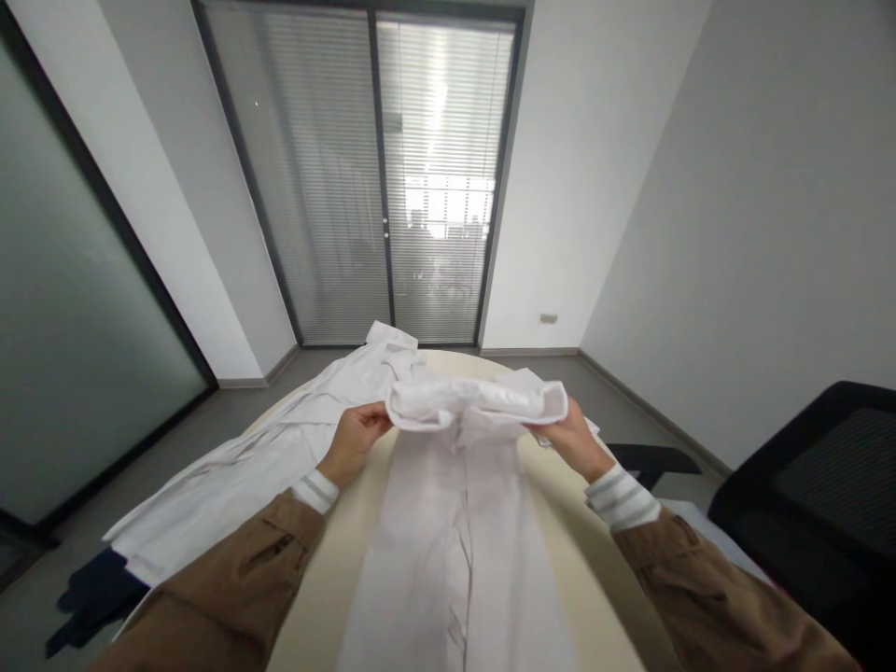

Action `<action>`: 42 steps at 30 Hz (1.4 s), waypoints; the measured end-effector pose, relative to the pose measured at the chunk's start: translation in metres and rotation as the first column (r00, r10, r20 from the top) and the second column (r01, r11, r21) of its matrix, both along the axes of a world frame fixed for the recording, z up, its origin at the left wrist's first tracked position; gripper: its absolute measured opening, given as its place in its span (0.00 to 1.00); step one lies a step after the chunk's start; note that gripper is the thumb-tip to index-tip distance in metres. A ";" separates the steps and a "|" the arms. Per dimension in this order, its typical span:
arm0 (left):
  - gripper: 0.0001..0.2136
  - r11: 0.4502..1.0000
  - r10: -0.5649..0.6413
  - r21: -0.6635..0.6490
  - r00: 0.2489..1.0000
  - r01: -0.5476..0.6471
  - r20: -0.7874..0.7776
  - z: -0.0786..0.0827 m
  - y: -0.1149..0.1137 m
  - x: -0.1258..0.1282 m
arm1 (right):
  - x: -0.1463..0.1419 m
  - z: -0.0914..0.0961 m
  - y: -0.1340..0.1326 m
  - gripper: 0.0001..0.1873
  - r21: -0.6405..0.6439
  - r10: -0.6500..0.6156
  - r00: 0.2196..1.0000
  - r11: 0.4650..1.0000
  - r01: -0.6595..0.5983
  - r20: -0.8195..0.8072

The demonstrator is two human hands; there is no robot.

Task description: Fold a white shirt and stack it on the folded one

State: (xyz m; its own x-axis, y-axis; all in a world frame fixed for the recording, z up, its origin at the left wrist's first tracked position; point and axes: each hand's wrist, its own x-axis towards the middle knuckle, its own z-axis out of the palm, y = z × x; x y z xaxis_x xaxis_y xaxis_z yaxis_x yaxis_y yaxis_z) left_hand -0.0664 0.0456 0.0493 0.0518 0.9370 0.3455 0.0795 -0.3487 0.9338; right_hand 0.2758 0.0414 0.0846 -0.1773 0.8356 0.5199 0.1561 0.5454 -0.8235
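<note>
A white shirt (455, 551) lies lengthwise on a pale round table (329, 597), folded into a narrow strip that runs toward me. Its far end is rolled or folded back into a thick bundle (476, 403). My left hand (357, 437) grips the left corner of that bundle, and my right hand (570, 437) grips the right corner, lifting it slightly off the table. Both arms wear brown sleeves with striped white cuffs.
A second white garment (266, 457) is spread across the table's left and far side, hanging over the edge. A dark cloth (94, 597) lies on the floor at left. Black office chairs (819, 485) stand at right. Glass doors with blinds (378, 177) fill the far wall.
</note>
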 end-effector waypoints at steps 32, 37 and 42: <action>0.13 0.872 -0.383 0.040 0.733 0.487 -0.563 -0.045 -0.035 0.012 | 0.003 -0.068 -0.043 0.36 0.018 0.175 0.512 0.937 -0.348 0.841; 0.11 0.963 -0.124 0.153 0.865 0.224 -0.486 -0.049 -0.026 0.026 | 0.012 -0.076 -0.027 0.34 0.076 0.087 0.542 0.959 -0.271 0.836; 0.11 0.981 0.165 -0.009 0.861 -0.193 -0.481 -0.053 -0.048 0.020 | 0.015 -0.077 -0.035 0.28 0.164 -0.025 0.516 0.960 -0.226 0.856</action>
State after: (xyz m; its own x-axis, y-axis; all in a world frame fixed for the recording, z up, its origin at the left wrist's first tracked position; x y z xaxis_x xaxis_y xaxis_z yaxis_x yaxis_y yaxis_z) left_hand -0.0459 -0.0026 -0.0033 0.0259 0.9626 0.2697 0.5749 -0.2350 0.7837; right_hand 0.2904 0.0064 0.0080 -0.7098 0.6623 0.2399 0.6380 0.7488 -0.1797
